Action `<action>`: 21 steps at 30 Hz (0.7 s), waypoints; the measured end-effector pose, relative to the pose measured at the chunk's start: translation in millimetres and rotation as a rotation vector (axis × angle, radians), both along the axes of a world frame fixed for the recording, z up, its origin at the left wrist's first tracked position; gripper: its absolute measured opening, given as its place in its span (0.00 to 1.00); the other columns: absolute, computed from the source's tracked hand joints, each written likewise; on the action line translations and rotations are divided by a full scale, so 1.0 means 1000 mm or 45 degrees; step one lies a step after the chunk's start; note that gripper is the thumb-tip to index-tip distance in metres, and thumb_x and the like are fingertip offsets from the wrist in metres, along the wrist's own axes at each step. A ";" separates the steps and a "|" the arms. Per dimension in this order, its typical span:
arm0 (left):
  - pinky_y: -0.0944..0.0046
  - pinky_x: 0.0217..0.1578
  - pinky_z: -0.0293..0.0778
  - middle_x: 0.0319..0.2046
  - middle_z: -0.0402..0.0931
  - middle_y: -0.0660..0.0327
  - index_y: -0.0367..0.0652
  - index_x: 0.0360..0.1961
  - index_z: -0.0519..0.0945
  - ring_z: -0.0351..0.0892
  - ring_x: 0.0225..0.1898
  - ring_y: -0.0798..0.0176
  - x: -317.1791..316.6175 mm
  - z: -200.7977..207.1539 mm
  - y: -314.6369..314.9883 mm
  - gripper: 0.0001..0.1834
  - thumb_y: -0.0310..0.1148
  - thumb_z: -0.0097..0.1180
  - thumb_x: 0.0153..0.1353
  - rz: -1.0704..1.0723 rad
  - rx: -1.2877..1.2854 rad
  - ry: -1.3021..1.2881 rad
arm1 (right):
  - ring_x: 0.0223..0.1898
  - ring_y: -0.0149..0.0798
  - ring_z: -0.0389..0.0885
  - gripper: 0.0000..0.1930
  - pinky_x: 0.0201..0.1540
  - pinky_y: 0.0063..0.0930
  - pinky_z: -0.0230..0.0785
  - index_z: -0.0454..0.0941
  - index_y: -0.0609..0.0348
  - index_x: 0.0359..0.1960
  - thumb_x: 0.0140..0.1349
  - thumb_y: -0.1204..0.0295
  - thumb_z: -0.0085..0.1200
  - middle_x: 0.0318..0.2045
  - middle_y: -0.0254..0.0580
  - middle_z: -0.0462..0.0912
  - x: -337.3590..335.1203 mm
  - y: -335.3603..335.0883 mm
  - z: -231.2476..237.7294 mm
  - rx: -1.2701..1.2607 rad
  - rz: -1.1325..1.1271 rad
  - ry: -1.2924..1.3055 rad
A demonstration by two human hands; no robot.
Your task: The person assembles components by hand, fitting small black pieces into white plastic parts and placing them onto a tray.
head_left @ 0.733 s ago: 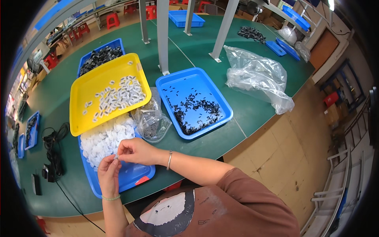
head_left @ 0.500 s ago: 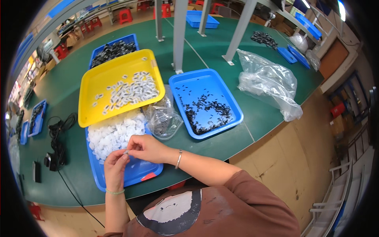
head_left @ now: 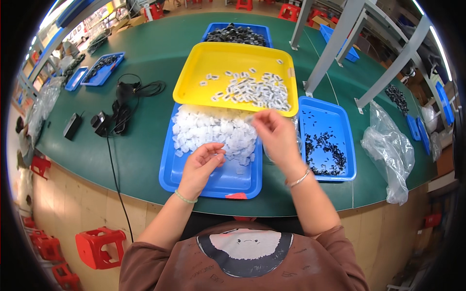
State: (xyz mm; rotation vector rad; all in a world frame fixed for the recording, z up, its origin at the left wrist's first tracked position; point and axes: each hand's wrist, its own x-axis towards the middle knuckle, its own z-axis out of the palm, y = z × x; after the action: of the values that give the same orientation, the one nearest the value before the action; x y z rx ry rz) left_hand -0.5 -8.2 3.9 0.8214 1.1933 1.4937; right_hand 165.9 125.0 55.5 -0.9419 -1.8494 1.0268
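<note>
My right hand (head_left: 278, 138) is at the near edge of the yellow tray (head_left: 194, 77), thumb and fingertips pinched on a small pale plastic piece (head_left: 249, 119), slightly blurred. Loose white pieces with dark centres (head_left: 257, 89) lie in that tray. Below it, the blue tray (head_left: 211, 183) holds a heap of translucent white plastic parts (head_left: 206, 128). Over this tray's near half hovers my left hand (head_left: 198, 167), its fingers curled and the thumb apart from them, with nothing visible between.
A blue tray of tiny black pieces (head_left: 350, 140) stands at the right, beside a clear plastic bag (head_left: 388, 145). Behind the yellow tray sits another with black parts (head_left: 235, 35). A cable and adapters (head_left: 100, 122) lie left. Grey metal posts (head_left: 335, 48) rise at the back right.
My hands have come apart from their shared pinch over the white parts. The right one has moved up to the yellow tray's edge. The whole view has swung leftward.
</note>
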 end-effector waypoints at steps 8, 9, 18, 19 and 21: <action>0.69 0.43 0.73 0.41 0.77 0.59 0.36 0.52 0.72 0.76 0.39 0.69 0.000 0.002 0.007 0.15 0.27 0.52 0.64 0.042 -0.016 -0.051 | 0.26 0.34 0.80 0.11 0.32 0.27 0.71 0.79 0.60 0.41 0.57 0.72 0.59 0.27 0.43 0.83 -0.005 0.077 0.002 0.481 -0.279 -0.294; 0.69 0.43 0.73 0.41 0.77 0.59 0.36 0.52 0.72 0.76 0.39 0.69 -0.001 0.001 0.007 0.15 0.27 0.52 0.64 0.056 -0.024 -0.051 | 0.27 0.35 0.79 0.14 0.33 0.27 0.72 0.78 0.60 0.45 0.57 0.73 0.59 0.32 0.44 0.84 -0.006 0.076 0.003 0.465 -0.253 -0.310; 0.68 0.45 0.72 0.42 0.77 0.58 0.37 0.53 0.72 0.76 0.41 0.68 0.000 0.005 -0.002 0.16 0.26 0.52 0.64 0.039 0.041 -0.052 | 0.33 0.26 0.77 0.14 0.36 0.15 0.69 0.74 0.63 0.50 0.62 0.79 0.52 0.41 0.42 0.81 0.039 -0.023 0.081 0.416 -0.029 0.521; 0.68 0.45 0.72 0.43 0.76 0.59 0.37 0.53 0.71 0.76 0.42 0.68 0.000 0.011 -0.005 0.15 0.26 0.51 0.64 0.091 0.198 -0.022 | 0.33 0.31 0.77 0.13 0.36 0.17 0.70 0.75 0.65 0.47 0.60 0.79 0.51 0.41 0.48 0.80 0.052 -0.037 0.098 0.657 -0.100 0.542; 0.67 0.45 0.72 0.45 0.74 0.58 0.36 0.52 0.70 0.75 0.43 0.67 -0.002 0.039 -0.015 0.16 0.22 0.50 0.63 0.165 0.536 0.073 | 0.40 0.38 0.74 0.13 0.31 0.23 0.65 0.74 0.63 0.43 0.61 0.68 0.47 0.42 0.54 0.75 0.103 -0.065 0.126 0.641 0.183 1.373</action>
State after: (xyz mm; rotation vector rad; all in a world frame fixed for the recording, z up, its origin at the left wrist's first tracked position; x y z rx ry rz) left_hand -2.3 -22.9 43.3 1.0869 1.0001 1.8745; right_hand 269.1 60.0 181.6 0.0941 -1.1344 0.8224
